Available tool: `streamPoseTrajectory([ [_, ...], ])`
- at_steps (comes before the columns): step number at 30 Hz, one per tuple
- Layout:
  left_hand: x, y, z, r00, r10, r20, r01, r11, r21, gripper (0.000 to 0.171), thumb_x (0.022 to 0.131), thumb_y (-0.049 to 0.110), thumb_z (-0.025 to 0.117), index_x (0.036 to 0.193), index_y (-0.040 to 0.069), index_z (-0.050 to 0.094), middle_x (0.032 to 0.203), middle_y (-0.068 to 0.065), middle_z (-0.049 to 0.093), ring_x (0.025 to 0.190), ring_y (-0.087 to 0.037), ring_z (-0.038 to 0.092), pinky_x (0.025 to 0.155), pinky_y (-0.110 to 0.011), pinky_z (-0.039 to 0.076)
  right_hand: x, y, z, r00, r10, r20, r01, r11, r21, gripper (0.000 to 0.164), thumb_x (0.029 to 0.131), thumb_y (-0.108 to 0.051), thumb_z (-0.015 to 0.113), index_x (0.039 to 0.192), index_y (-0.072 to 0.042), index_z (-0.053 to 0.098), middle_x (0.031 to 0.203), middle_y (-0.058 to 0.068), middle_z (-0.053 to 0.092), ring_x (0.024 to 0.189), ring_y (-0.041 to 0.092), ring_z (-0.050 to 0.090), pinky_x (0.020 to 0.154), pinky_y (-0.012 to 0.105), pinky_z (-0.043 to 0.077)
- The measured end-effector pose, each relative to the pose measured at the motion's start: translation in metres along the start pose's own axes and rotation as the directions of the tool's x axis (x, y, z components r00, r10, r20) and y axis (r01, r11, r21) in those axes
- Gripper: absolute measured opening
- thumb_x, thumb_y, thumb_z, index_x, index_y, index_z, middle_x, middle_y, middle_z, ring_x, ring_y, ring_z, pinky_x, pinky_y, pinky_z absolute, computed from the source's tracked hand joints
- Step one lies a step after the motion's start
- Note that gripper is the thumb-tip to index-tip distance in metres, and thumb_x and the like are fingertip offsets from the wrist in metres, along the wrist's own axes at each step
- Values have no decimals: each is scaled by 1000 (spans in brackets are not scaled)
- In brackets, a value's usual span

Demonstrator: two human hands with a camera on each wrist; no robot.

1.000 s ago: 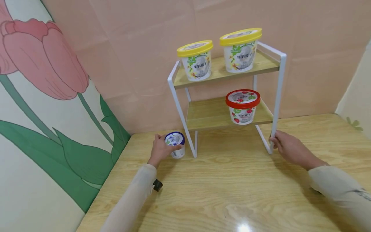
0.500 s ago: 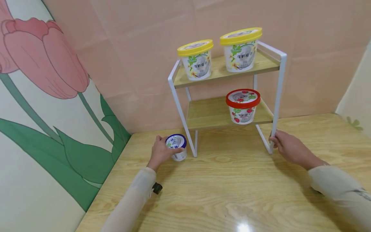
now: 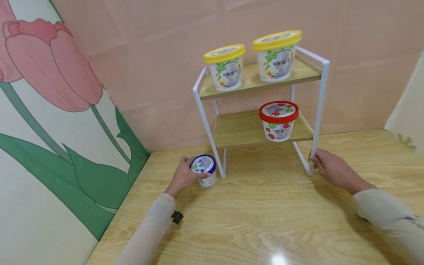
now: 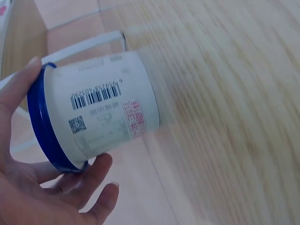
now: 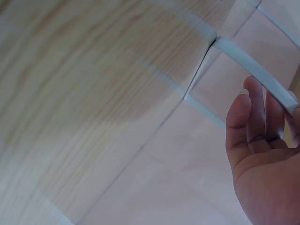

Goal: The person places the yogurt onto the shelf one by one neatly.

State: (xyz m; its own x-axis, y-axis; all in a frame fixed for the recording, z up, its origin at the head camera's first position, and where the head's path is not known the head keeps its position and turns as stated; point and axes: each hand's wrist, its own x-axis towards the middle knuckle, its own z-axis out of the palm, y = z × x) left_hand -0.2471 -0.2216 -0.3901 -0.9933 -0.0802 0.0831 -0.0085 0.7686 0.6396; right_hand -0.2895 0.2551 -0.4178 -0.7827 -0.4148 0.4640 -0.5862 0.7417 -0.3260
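Note:
My left hand grips a white paper tub with a blue lid by its rim, just left of the shelf rack. In the left wrist view, thumb and fingers are on either side of the blue lid, and a barcode shows on the tub. The tub is upright, on or very near the tabletop. On the other side, my right hand holds the front right leg of the white-framed two-tier shelf rack low down. The right wrist view shows fingers curled at that white leg.
Two yellow-lidded tubs stand on the rack's upper board. A red-lidded tub stands on the right of the lower board. The wooden table meets a pink backdrop behind and a tulip-printed panel at left.
My left hand has brought the blue-lidded tub slightly right and nearer to me, close to the rack's left leg. The right hand keeps its hold on the rack, which stays put.

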Motion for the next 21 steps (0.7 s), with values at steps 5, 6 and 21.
streamPoseTrajectory([
  [5, 0, -2, -5, 998, 50, 47, -48, 998, -33, 98, 67, 47, 91, 146, 9, 48, 119, -8, 48, 108, -25, 55, 102, -49, 48, 0, -2, -2, 1000, 11, 12, -11, 1000, 9, 13, 103, -9, 50, 92, -5, 56, 80, 8, 67, 73, 24, 67, 62, 42, 53],
  [6, 0, -2, -6, 996, 64, 61, -61, 997, -49, 96, 66, 45, 91, 145, 9, 49, 119, -8, 48, 109, -25, 55, 103, -49, 48, 1, -3, -3, 1000, 12, 15, -12, 1000, 15, 13, 104, -9, 49, 93, -5, 56, 81, 9, 68, 73, 25, 68, 62, 43, 54],
  [21, 10, -18, -21, 957, 92, 277, -27, 973, -231, 101, 67, 35, 93, 151, 33, 38, 154, -1, 41, 138, -33, 43, 111, -58, 38, 1, -2, -4, 998, 39, 52, -41, 998, 40, 17, 106, -13, 46, 94, -6, 55, 84, 10, 70, 78, 31, 70, 69, 54, 56],
])
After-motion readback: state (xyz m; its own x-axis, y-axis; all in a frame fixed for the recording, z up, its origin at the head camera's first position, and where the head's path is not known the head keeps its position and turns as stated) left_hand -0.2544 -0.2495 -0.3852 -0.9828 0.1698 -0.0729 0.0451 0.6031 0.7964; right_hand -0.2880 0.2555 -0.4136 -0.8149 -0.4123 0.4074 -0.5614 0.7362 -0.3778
